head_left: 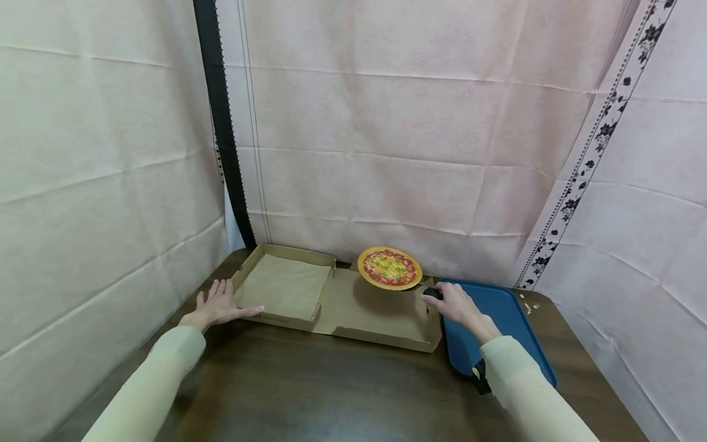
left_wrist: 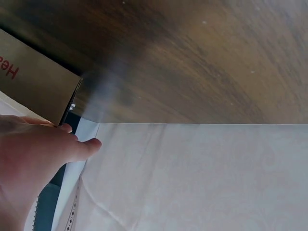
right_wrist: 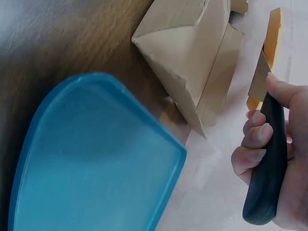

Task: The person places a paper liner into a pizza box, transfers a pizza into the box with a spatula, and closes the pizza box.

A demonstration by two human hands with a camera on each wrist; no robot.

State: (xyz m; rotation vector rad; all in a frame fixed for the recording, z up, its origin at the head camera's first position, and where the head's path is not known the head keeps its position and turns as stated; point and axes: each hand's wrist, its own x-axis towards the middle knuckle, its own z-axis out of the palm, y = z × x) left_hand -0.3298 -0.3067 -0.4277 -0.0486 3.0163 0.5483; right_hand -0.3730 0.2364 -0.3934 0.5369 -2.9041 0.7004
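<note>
In the head view, a small round pizza [head_left: 390, 268] with yellow and red topping is held up over the right half of an opened cardboard pizza box [head_left: 334, 307]. It rests on the blade of a spatula [right_wrist: 260, 77], whose black handle my right hand [head_left: 457, 304] grips. In the right wrist view the fingers curl round that handle, thumb along its top near the blade. My left hand [head_left: 218, 305] is at the left half of the box, fingers spread, thumb at the front wall. A pale paper sheet [head_left: 284, 285] lines that half.
A blue tray [head_left: 497, 301] lies right of the box, under my right forearm. Small pale scraps [head_left: 528, 306] lie on the wooden table [head_left: 309, 380] beyond the tray. Hanging cloth [head_left: 386, 153] encloses the back and sides.
</note>
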